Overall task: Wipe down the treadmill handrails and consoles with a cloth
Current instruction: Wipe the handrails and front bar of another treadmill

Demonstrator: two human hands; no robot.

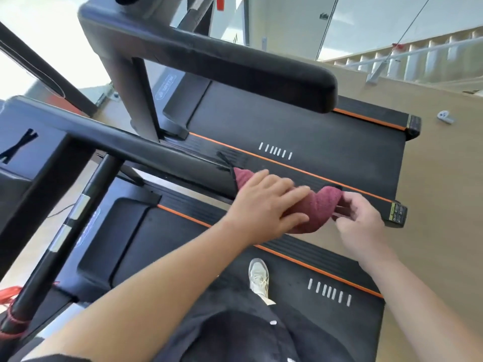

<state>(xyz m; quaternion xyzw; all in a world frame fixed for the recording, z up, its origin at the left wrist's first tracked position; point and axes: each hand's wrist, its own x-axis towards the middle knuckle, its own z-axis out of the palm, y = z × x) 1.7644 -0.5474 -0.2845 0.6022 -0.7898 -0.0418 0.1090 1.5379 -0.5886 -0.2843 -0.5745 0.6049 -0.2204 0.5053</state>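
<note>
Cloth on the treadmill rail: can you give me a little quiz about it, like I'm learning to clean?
1. True or false: no hand touches the cloth.
2. Which hand lies flat on top of the cloth? A left, B right, C neither.
3. Fill in: the cloth is draped over the end of the ____.

Key
1. False: both hands touch it.
2. A: the left hand presses flat on it, while the right hand pinches its end.
3. handrail.
</note>
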